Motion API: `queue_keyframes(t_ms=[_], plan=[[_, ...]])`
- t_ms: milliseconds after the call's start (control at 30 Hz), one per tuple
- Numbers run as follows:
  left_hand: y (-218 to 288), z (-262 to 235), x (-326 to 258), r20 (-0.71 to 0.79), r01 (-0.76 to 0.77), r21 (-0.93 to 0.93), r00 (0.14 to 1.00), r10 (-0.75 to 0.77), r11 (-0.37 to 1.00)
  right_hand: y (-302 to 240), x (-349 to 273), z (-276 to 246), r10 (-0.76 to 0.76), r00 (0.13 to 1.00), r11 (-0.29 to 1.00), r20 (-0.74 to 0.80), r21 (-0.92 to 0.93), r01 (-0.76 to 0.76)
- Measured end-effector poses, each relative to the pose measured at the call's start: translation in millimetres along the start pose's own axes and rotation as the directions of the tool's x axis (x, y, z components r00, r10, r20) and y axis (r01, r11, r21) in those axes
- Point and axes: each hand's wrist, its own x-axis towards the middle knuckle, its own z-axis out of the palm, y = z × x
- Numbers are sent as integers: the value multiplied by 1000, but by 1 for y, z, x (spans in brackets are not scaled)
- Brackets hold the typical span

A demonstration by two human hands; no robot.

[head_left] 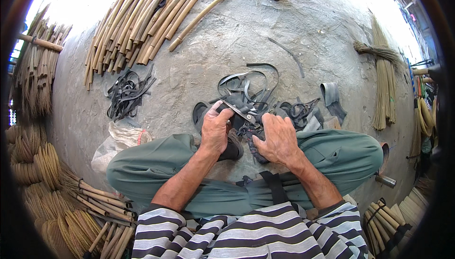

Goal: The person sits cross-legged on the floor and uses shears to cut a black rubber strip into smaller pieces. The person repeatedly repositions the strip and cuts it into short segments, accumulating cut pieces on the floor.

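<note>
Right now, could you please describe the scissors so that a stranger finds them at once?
From the green trousers, look up between the left hand and the right hand. There the scissors point up-left, their silver blades unlike the dull dark strips nearby.

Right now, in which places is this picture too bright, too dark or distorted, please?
In the head view, glare whitens the floor at upper right; head view corners go black, with fisheye bending toward the rim; in the head view, left hand and right hand look evenly lit.
</note>
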Motion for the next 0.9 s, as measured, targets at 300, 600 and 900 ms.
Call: queue_keyframes(t_ms=[300, 600, 900], plan=[[2, -5, 4, 25, 59, -95, 998, -57, 994, -7, 1, -7, 132, 967, 986, 216, 75, -152], [9, -5, 6, 115, -24, 122, 993, 10, 992, 1, 0, 3, -44, 996, 999, -78, 22, 46], [11, -10, 11, 74, -15, 83, 997, 9, 996, -7, -2, -4, 96, 982, 989, 160, 99, -113]])
